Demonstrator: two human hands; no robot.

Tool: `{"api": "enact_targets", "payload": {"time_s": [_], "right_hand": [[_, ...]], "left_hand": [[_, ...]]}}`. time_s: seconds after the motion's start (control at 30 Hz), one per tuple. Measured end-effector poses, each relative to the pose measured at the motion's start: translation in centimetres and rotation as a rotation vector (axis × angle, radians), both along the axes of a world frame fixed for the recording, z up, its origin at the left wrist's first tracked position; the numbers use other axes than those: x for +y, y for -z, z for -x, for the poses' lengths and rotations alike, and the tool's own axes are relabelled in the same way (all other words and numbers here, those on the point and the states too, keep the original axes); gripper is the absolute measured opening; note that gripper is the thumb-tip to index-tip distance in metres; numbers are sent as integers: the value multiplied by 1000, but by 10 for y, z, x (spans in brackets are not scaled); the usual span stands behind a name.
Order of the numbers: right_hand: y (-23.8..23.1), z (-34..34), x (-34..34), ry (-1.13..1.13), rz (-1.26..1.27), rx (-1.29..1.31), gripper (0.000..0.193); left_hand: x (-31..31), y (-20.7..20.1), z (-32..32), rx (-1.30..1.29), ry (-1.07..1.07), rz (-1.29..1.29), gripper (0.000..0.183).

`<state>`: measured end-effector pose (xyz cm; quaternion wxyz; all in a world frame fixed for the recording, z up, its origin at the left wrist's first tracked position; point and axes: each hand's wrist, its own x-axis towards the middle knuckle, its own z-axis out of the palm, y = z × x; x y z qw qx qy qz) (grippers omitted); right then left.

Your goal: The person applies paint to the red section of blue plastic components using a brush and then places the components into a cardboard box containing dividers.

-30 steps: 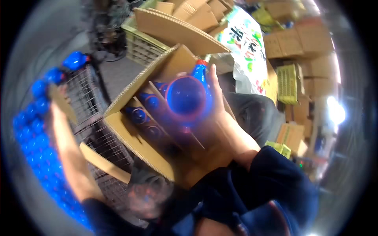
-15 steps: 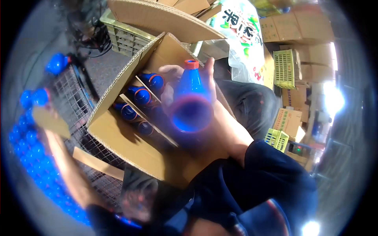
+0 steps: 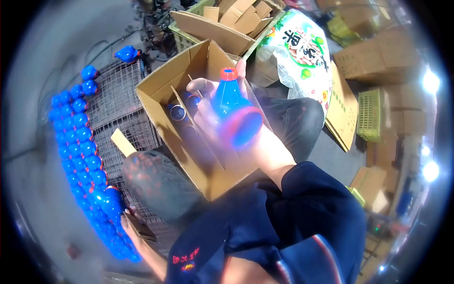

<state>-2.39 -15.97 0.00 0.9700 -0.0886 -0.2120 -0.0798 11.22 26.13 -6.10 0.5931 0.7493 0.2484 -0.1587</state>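
Observation:
My right hand point(image 3: 208, 106), above an open cardboard box point(image 3: 208, 182), is closed around a blue cone-shaped bottle point(image 3: 229, 98). This bottle has an orange-red threaded neck and a wide, red-rimmed end that is blurred and tilted toward me. Inside the box, cardboard dividers point(image 3: 183, 105) separate blue bottles point(image 3: 178, 112), partly hidden by my hand. Down on the left, my left hand point(image 3: 130, 225) holds small brown cardboard pieces point(image 3: 142, 229). Beside its fingers lies a larger-looking blue bottle point(image 3: 111, 202), at the edge of rows of similar blue bottles point(image 3: 78, 137); whether my fingers touch it I cannot tell.
Wire-mesh racks point(image 3: 120, 111) lie under and beside the bottle rows. A loose cardboard strip point(image 3: 123, 142) sticks up by my knee point(image 3: 161, 182). Behind the box are a crate of cardboard scraps point(image 3: 243, 19) and a printed white bag point(image 3: 302, 47). A yellow crate point(image 3: 369, 116) stands right.
My left hand has moved down along the bottle rows, still with the cardboard. My right hand still holds its bottle, now tilted more. The view has shifted, bringing more of the rows in.

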Motion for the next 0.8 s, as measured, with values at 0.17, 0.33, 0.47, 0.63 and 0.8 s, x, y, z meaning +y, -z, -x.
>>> {"api": "enact_targets", "payload": {"time_s": [0.17,0.33,0.47,0.63,0.8], "right_hand": [[4,8,15,-16,120,145,115],[-2,23,21,-35,204,157,123],[-15,33,21,83,509,335,124],[-1,6,36,-23,490,324,101],[75,-1,41,165,268,947,51]], "left_hand": [[58,21,20,201,111,321,39],[56,46,15,125,399,823,32],[11,16,22,80,516,998,31],[15,17,24,34,458,981,38],[-13,5,20,-146,534,376,31]]}}
